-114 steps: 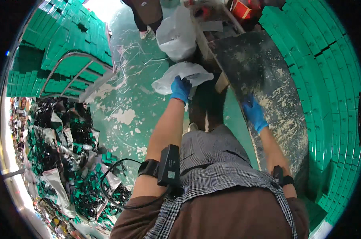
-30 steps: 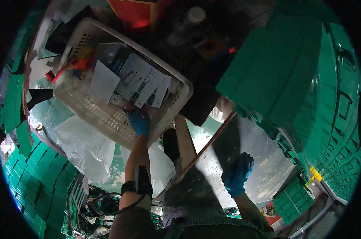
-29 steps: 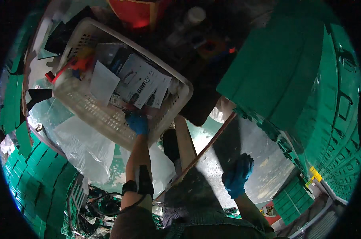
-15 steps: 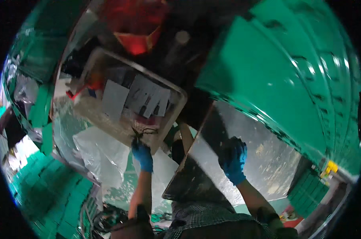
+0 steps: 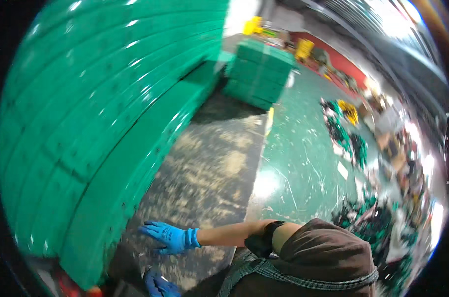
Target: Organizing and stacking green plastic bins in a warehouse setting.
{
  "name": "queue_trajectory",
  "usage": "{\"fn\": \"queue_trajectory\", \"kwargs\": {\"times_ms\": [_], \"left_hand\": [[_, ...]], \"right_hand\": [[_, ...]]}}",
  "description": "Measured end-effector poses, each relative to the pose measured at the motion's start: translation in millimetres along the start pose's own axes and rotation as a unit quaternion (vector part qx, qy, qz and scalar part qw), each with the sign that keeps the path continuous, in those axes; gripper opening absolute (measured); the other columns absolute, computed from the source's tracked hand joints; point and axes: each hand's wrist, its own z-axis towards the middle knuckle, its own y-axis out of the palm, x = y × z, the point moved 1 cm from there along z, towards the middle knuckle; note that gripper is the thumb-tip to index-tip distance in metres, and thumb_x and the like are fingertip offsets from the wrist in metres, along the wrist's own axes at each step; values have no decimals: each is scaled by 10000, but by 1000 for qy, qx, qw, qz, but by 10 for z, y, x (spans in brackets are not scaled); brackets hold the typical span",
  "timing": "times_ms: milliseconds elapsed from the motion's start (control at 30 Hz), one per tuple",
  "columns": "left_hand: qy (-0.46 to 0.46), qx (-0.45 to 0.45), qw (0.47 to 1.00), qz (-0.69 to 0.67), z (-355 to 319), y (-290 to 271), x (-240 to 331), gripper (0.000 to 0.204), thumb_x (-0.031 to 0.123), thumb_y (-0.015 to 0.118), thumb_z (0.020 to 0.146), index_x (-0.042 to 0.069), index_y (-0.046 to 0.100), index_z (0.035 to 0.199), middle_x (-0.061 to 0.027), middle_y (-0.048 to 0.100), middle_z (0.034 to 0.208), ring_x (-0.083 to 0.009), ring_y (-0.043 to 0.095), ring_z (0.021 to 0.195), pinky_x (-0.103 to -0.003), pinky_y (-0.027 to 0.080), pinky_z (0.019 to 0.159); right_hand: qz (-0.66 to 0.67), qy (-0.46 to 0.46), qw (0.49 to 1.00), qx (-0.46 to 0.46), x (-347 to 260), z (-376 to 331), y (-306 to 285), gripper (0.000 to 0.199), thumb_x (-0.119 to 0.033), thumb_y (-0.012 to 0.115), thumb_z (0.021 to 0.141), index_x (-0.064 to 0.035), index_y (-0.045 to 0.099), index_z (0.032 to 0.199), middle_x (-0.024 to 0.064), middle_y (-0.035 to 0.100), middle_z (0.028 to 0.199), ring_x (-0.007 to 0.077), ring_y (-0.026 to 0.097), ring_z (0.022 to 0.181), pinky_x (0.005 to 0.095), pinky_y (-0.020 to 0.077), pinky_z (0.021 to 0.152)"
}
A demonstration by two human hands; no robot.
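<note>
My right hand [image 5: 167,237], in a blue work glove, reaches leftward over a dark, worn tabletop [image 5: 204,166]. Its fingers are stretched out and hold nothing; whether the palm rests on the surface I cannot tell. Below it, at the lower edge, is part of my left hand [image 5: 160,285], gloved in blue too. Its fingers look curled, with a thin pale edge beside them. What it holds, if anything, is blurred and cut off. Next to my right hand, a tall stack of glossy green sheets [image 5: 120,173] stands along the table's left side.
A strapped green bundle [image 5: 259,74] stands at the table's far end. To the right lies a scuffed green floor [image 5: 293,173]. Heaps of green, black and pale scraps [image 5: 373,222] cover its right side. A yellow object [image 5: 303,49] stands farther back.
My view has swung far to the right. The grey bin with its pale pieces has left the picture. My left hand, then at that bin, now shows only at the lower edge.
</note>
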Motion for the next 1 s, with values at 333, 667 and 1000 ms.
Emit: {"fn": "queue_trajectory", "kwargs": {"times_ms": [333, 667, 1000], "left_hand": [[-175, -250, 901, -307, 181, 3527, 1666, 158, 65, 557, 848, 81, 574, 1003, -23, 560, 821, -62, 432, 494, -218, 359, 419], [206, -314, 907, -189, 716, 6134, 2424, 361, 83, 574, 854, 0, 480, 1192, -95, 573, 1064, -166, 555, 958, -292, 435, 868], [141, -122, 973, -132, 2714, 9086, 1983, 617, 347, 446, 928, -11, 234, 1383, -228, 216, 1429, -348, 237, 1317, -407, 220, 1072]], "right_hand": [[354, 245, 883, 186, 1172, -2203, -2946, 615, -265, 565, 894, -82, 257, 1393, 153, 467, 1278, 197, 477, 1128, 319, 407, 943], [303, 289, 809, 413, 1663, -3657, -5642, 573, -194, 665, 818, -62, 388, 1302, 14, 558, 822, 107, 576, 680, 271, 516, 562], [-526, 271, 775, 223, 3129, -2853, -8338, 537, -394, 669, 717, -87, 529, 1135, 168, 556, 906, 346, 569, 816, 417, 473, 689]]}}
